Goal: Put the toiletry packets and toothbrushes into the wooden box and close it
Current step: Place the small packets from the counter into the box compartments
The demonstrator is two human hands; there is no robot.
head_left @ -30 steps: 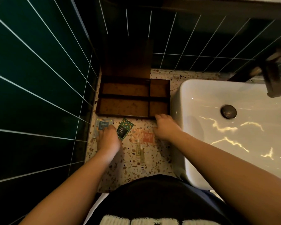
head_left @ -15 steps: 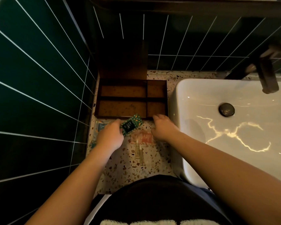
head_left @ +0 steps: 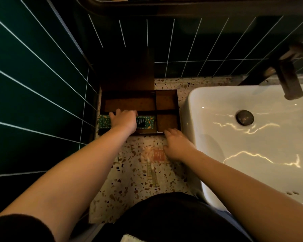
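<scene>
The wooden box (head_left: 179, 109) stands on the speckled counter with its lid (head_left: 128, 72) upright against the tiled wall. It has four compartments. My left hand (head_left: 124, 120) lies palm down over the near-left compartment, on a green patterned packet (head_left: 146, 122) that shows on both sides of the hand. Whether that is one packet or two, I cannot tell. My right hand (head_left: 175, 144) rests on the counter at the box's front right corner and holds nothing. An orange packet (head_left: 158, 154) lies just left of it. Two thin pale wrapped toothbrushes (head_left: 151, 171) lie below that packet.
A white basin (head_left: 252, 137) fills the right side, with a dark drain plug (head_left: 244, 117) and a dark tap (head_left: 289, 79) above it. Dark green tiled walls close in the left and back. The counter strip (head_left: 129, 186) between wall and basin is narrow.
My left hand picked up the green packet from the counter and carried it forward into the box's near-left compartment. The right hand has stayed at the box's front corner.
</scene>
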